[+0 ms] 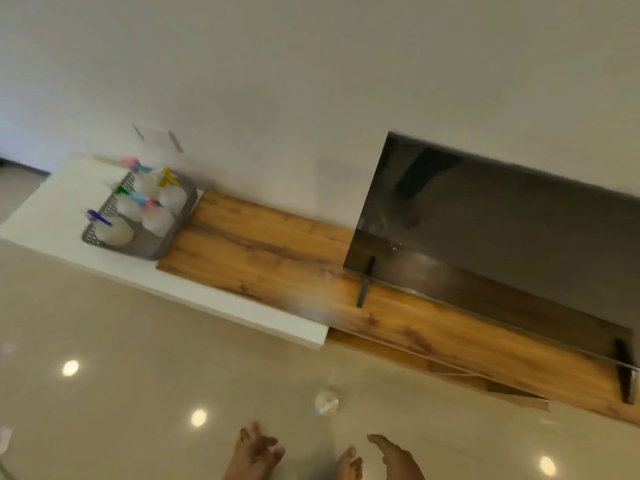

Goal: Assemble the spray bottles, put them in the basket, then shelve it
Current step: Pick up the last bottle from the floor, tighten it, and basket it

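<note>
A grey perforated basket point(180, 221) stands on the white end of a low wall unit point(52, 209) at the left. It holds several translucent spray bottles point(157, 220) with coloured trigger heads: purple, green, yellow, pink and blue. My left hand point(258, 452) and my right hand point(394, 455) are at the bottom edge over the floor. They are far from the basket, fingers apart, holding nothing. The view is tilted and blurred.
A wood-grain top point(263, 244) runs right from the basket to a dark flat screen point(502, 244) on metal feet against the pale wall. A small clear object point(325, 403) lies on the glossy beige floor just ahead of my hands. Something white lies at the far left edge point(5, 438).
</note>
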